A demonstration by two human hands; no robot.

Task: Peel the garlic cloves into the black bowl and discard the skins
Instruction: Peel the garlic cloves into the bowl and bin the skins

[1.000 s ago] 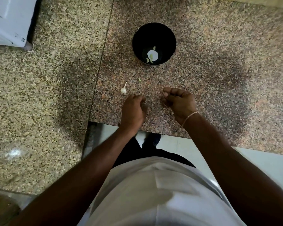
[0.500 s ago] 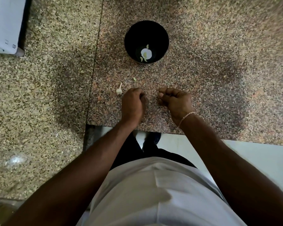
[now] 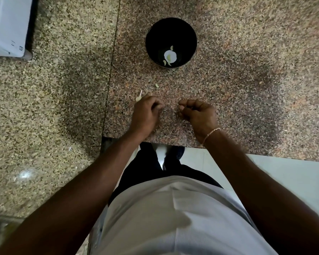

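— So where does it stand?

— Both hands hover low over the speckled pink granite worktop (image 3: pixel 228 85), well short of the round black bowl (image 3: pixel 191 34). The left hand (image 3: pixel 145 115) has its fingers curled under and the right hand (image 3: pixel 199 115) is curled too; whether either grip holds a clove I cannot tell, since the fingertips hide whatever is there.

— And how should the peeling go?

— My judgement: pinch the clove at its root end with one hand, nick and draw the papery skin off with the other thumbnail, and work close to the bowl so the clove drops in cleanly (skins kept to one side for discarding).

— Count for me.

— One bowl. Inside it, about three small pale garlic cloves (image 3: pixel 170 56), though a white glare spot on the bottom makes the count unsure. On the worktop: one pale loose piece (image 3: pixel 157 85) between bowl and hands, and one whitish garlic stem remnant (image 3: pixel 138 97) touching the left hand's knuckles.
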